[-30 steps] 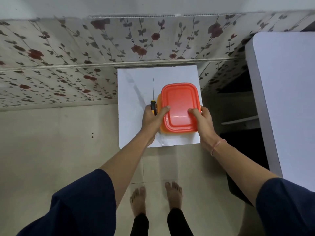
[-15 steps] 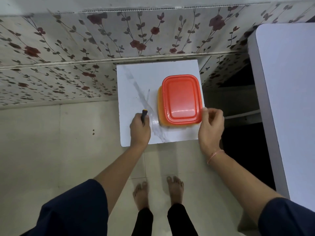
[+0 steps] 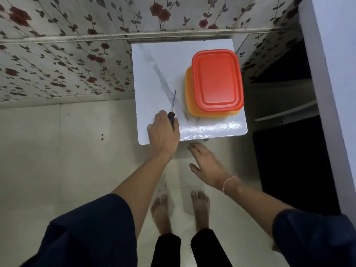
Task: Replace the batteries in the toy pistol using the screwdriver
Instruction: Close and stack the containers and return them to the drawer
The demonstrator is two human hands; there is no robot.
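Just one screwdriver (image 3: 171,117), gripped by left hand (image 3: 163,132); one box (image 3: 216,81).

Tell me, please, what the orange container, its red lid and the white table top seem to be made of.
The orange container looks like plastic, with rounded moulded corners. The red lid is likely plastic too, with a raised rim and soft sheen. The white table top is glossy, perhaps laminate or painted board; its near edge mirrors light.
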